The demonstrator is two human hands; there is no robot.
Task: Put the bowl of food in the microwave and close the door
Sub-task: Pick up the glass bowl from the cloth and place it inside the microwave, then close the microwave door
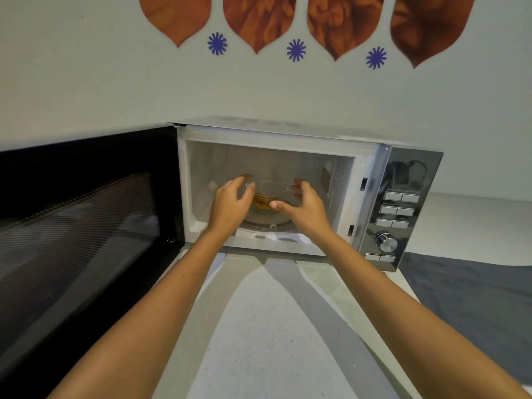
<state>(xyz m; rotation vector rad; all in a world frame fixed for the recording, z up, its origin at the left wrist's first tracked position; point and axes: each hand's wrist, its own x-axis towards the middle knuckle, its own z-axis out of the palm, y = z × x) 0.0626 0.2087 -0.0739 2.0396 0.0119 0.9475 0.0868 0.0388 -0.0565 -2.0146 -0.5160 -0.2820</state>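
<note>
Inside the microwave (288, 180), the bowl (266, 197) sits between my open left hand (230, 205) and right hand (305, 208); the door (86, 226) hangs leftward, nearer the left.

- The microwave (288, 180) is silver, white inside.
- Its door (86, 226) is black.
- The bowl (266, 194) is clear; its food is orange-brown.
- The wall (115, 82) has blue stars.

Pale wall (86, 90) with orange leaf decals (260, 18), blue star stickers (296, 50), grey-patterned tablecloth (259, 326)

Dim soft light, edges bowed, slight blur
</note>
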